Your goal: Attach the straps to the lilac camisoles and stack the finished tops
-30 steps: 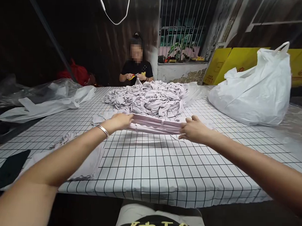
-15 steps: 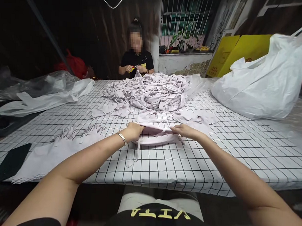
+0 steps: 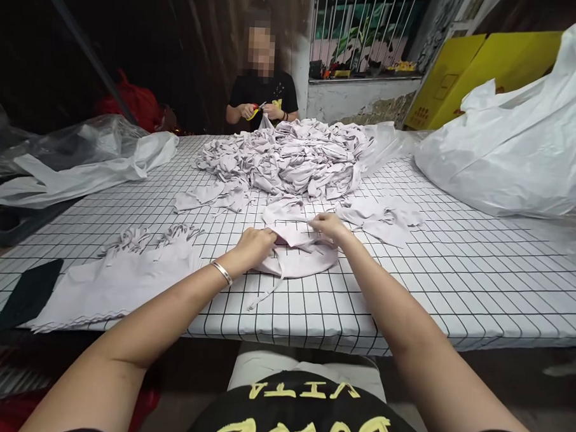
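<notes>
In front of me on the grid-patterned cloth lies a pale pink fabric piece (image 3: pixel 309 260) with thin ties, its upper layer raised between my hands. My left hand (image 3: pixel 258 245), a silver bangle on its wrist, is closed on the left side of that upper layer. The fingers of my right hand (image 3: pixel 328 225) pinch its far right edge. One tie hangs from the left side toward me and ends on the tablecloth. Just beyond my hands lie more loose pale pieces (image 3: pixel 381 217).
A big heap of similar pieces (image 3: pixel 290 159) covers the far middle. Behind it a co-worker (image 3: pixel 262 97) holds scissors (image 3: pixel 255 111). Flattened, stacked pieces (image 3: pixel 118 282) lie at left by a dark cloth (image 3: pixel 30 294). A full white plastic bag (image 3: pixel 515 149) stands at right.
My right hand has moved left and away from me, bringing the fabric's upper edge with it. The opening between the layers has narrowed. The view has tilted down a little.
</notes>
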`<state>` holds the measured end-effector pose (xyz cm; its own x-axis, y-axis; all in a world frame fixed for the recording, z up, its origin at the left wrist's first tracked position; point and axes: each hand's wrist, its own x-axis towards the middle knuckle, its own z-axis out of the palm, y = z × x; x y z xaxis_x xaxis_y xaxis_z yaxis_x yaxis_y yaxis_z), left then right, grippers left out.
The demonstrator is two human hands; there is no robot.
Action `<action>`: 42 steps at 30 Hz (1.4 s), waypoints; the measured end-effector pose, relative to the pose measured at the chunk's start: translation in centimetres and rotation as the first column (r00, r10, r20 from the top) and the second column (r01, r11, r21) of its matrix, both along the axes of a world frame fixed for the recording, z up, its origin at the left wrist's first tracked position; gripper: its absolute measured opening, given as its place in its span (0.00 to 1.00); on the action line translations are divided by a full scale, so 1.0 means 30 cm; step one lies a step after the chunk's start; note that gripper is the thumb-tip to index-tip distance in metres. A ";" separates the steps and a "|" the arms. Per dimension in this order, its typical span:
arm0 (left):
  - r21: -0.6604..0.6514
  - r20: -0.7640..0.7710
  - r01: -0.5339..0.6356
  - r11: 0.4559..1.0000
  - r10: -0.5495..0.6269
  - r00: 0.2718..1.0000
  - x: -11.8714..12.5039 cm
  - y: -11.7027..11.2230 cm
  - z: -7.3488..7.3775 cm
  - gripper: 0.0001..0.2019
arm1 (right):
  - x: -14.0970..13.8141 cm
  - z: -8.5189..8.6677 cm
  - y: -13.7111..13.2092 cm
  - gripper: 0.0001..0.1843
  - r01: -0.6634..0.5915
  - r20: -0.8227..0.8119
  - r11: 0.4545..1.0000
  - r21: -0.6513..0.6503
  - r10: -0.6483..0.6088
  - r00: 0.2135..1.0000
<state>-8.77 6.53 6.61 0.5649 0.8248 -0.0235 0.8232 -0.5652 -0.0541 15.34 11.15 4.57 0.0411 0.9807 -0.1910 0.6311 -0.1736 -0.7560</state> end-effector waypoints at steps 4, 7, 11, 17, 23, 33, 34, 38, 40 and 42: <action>-0.262 0.034 0.214 0.941 -0.212 0.977 -0.065 0.000 0.005 0.17 | -0.037 0.018 -0.074 0.13 0.017 -0.303 0.928 0.372 0.104 0.947; -0.264 -0.020 0.250 0.931 -0.265 0.964 -0.079 -0.007 0.022 0.11 | -0.141 0.007 -0.141 0.12 -0.270 -0.277 0.817 0.509 0.453 0.848; -0.137 -0.062 0.285 0.949 -0.296 0.953 -0.076 -0.021 0.086 0.11 | -0.253 -0.044 -0.168 0.07 -0.616 0.028 0.716 0.329 0.644 0.764; -0.018 0.161 0.336 0.942 -0.329 0.931 -0.097 -0.018 0.243 0.08 | -0.268 -0.038 -0.091 0.13 -0.701 0.313 0.694 0.163 0.638 0.704; -0.374 0.326 0.442 0.815 -0.330 0.886 -0.086 -0.063 0.330 0.13 | -0.191 0.002 -0.012 0.18 -0.580 0.682 0.815 0.008 0.419 0.599; -0.103 -0.035 0.072 0.992 -0.076 0.997 -0.189 0.048 0.276 0.11 | 0.158 0.197 -0.039 0.27 -0.508 0.618 0.844 -0.172 0.494 0.611; -0.102 -0.040 0.071 0.992 -0.075 0.996 -0.187 0.055 0.281 0.12 | 0.181 0.225 -0.050 0.26 -0.508 0.588 0.846 -0.165 0.497 0.637; -0.064 0.033 0.080 0.995 -0.078 0.996 -0.156 0.077 0.314 0.16 | 0.241 0.312 -0.097 0.21 -0.468 0.475 0.877 -0.112 0.461 0.750; -0.016 0.118 0.081 0.997 -0.078 0.990 -0.142 0.098 0.336 0.17 | 0.252 0.341 -0.122 0.15 -0.482 0.343 0.871 -0.096 0.483 0.805; 0.059 0.187 0.062 0.996 -0.072 0.980 -0.136 0.129 0.365 0.17 | 0.250 0.358 -0.152 0.14 -0.507 0.115 0.854 -0.116 0.518 0.847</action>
